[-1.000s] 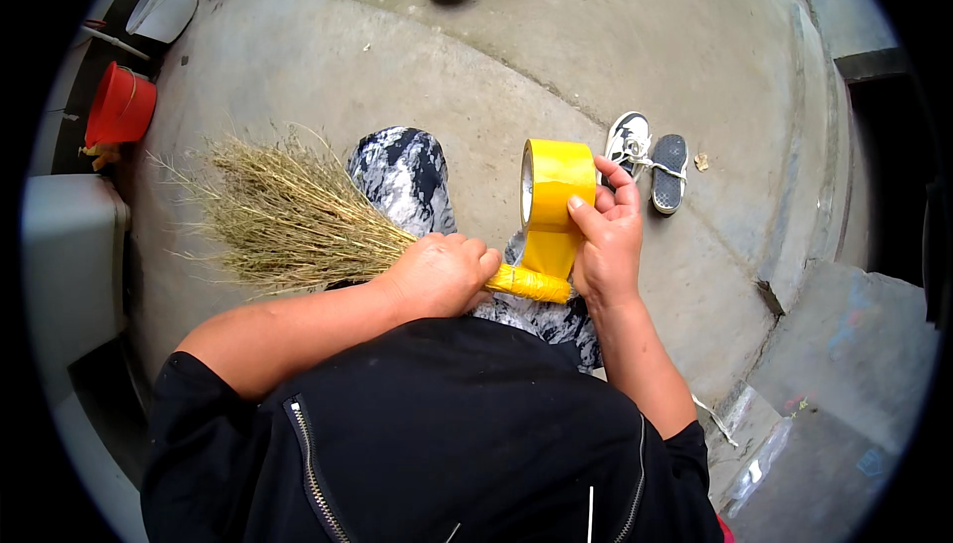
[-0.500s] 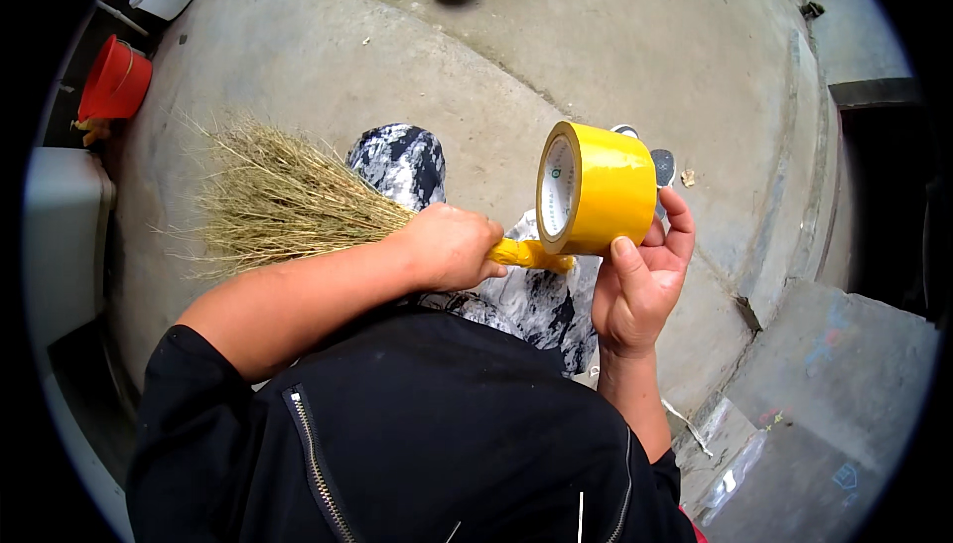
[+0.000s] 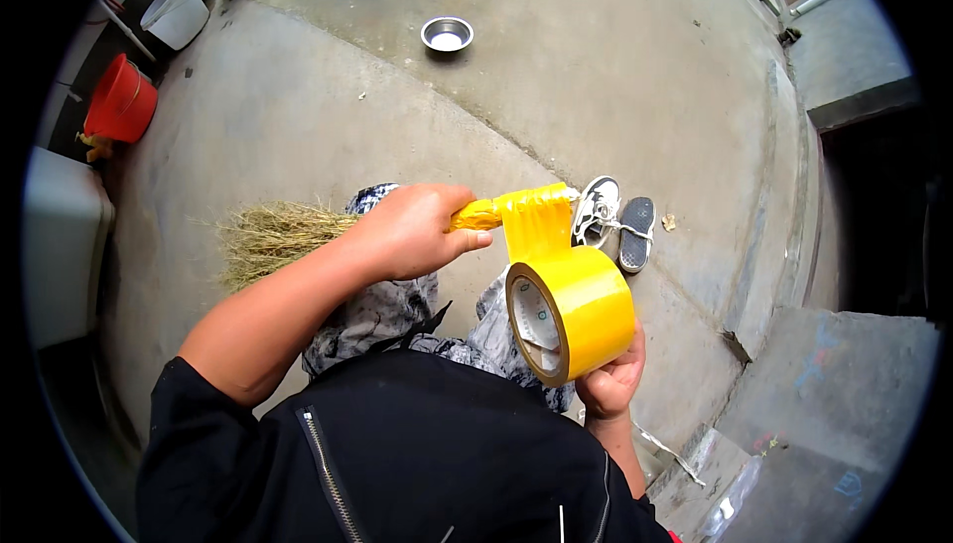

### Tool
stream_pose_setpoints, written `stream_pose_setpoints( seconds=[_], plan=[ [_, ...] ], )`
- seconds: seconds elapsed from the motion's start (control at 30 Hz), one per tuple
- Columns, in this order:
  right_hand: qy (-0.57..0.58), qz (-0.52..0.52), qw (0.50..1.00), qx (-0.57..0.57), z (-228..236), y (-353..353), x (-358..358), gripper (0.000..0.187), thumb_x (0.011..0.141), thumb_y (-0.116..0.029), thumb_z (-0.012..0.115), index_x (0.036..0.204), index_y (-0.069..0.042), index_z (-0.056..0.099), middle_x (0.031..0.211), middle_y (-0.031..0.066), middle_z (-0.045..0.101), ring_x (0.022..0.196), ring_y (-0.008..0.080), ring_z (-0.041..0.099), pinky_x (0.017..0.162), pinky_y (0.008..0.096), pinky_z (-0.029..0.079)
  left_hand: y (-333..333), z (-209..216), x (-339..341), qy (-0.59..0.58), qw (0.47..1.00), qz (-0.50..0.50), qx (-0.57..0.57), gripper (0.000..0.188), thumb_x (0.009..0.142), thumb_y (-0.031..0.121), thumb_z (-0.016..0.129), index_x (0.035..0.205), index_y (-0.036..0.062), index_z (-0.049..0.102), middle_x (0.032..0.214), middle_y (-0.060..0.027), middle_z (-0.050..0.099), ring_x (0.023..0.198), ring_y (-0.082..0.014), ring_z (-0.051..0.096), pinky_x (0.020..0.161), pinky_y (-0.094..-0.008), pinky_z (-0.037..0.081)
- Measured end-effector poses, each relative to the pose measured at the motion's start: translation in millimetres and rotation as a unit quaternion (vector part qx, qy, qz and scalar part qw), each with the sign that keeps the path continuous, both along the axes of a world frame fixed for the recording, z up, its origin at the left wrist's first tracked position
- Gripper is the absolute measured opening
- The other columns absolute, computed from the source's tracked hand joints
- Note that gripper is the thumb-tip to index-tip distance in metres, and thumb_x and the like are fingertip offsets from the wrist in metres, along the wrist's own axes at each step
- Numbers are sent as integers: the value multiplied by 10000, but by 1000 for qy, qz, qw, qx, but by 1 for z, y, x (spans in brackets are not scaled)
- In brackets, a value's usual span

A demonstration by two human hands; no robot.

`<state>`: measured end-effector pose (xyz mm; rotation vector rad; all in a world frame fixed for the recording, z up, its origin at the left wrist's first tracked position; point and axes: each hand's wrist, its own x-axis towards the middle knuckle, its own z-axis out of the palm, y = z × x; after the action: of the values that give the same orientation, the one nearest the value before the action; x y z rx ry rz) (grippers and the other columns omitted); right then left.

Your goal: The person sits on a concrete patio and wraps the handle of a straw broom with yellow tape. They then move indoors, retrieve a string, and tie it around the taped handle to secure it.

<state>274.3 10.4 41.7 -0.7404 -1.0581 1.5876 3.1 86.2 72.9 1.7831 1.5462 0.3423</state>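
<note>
My left hand (image 3: pixel 422 233) is closed around the handle of a straw hand broom (image 3: pixel 283 238), whose bristles point left beside my forearm. Yellow tape covers the handle (image 3: pixel 478 214) where it comes out right of my fist. A wide strip of yellow tape (image 3: pixel 536 225) runs from the handle's end down to a large roll of yellow packing tape (image 3: pixel 594 315). My right hand (image 3: pixel 613 374) grips this roll from its lower right side; the roll hides most of the fingers. The roll's white cardboard core faces left.
A metal bowl (image 3: pixel 447 35) sits on the concrete floor ahead. A pair of shoes (image 3: pixel 615 222) lies beyond the roll. Along the left wall stand a red bucket (image 3: pixel 122 99), a white bucket (image 3: pixel 177 13) and a pale bin (image 3: pixel 65 245). Concrete slabs (image 3: pixel 844 394) rise at the right.
My right hand has brought the roll down and nearer to me, and a strip of tape now stretches from it to the handle. My left hand has raised the handle and the bristles have swung lower.
</note>
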Motion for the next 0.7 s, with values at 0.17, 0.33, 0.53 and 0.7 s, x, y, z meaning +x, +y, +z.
stream_pose_setpoints(
  seconds=[0.17, 0.33, 0.53, 0.7],
  plan=[
    [-167, 108, 976, 82, -3, 9, 13, 368, 681, 78, 473, 1034, 35, 568, 1056, 108, 610, 957, 182, 588, 860, 291, 429, -11, 26, 0, -34, 993, -28, 105, 418, 758, 192, 680, 1122, 48, 532, 891, -154, 612, 828, -329, 601, 718, -382, 475],
    [-183, 183, 962, 84, -1, 21, 10, 427, 608, 46, 481, 1024, 10, 570, 1089, 153, 594, 1015, 249, 564, 901, 321, 402, -24, 53, 5, 43, 977, -50, 201, 347, 692, 104, 681, 988, 37, 512, 849, -133, 562, 734, -330, 584, 629, -383, 477],
    [-87, 229, 969, 44, 4, 29, 2, 482, 649, -60, 592, 1115, -43, 470, 1108, 106, 541, 1025, 209, 536, 909, 312, 385, -28, 78, 13, 105, 943, -73, 308, 370, 692, 56, 617, 1041, 84, 495, 778, -98, 534, 646, -301, 575, 548, -381, 473],
    [117, 218, 964, -101, 11, 54, -20, 784, 639, -435, 798, 1169, -104, 324, 1084, 115, 530, 969, 179, 541, 859, 297, 417, -33, 98, 22, 191, 900, -120, 373, 509, 650, 11, 635, 1133, 122, 516, 714, -67, 545, 633, -263, 569, 547, -362, 470]
  ],
)
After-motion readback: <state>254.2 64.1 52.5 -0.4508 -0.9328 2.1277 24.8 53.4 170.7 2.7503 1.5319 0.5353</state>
